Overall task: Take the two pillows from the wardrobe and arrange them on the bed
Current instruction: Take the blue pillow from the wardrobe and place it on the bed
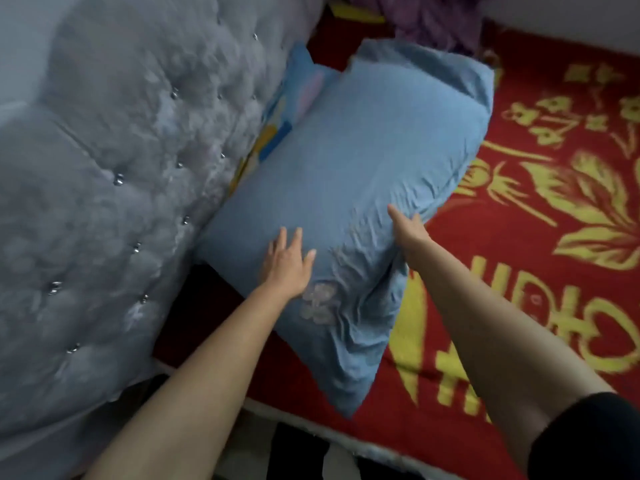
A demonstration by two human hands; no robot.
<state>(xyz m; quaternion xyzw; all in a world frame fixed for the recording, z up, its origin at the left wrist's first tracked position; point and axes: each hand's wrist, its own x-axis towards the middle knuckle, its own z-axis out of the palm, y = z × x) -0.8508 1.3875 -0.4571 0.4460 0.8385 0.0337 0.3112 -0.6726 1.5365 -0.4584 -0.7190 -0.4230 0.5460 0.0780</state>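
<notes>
Now both pillows are on the bed (519, 306), and the open left hand (287, 265) pats the blue pillow (346, 161) while the right hand (412, 233) grips its edge.

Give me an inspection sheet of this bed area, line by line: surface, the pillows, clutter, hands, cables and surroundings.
Surface: red bedcover with yellow floral pattern, lying flat.
Job's things: plain blue fabric pillow leans against the headboard; second blue pillow with cartoon print is wedged behind it, mostly hidden.
Clutter: purple fabric heap at the far end of the bed; a yellow item beside it, too blurred to identify.
Hands: left hand lies flat and open on the plain pillow; right hand grips its right edge.
Cables: nothing seen.
Surroundings: grey tufted velvet headboard with shiny studs to the left.
</notes>
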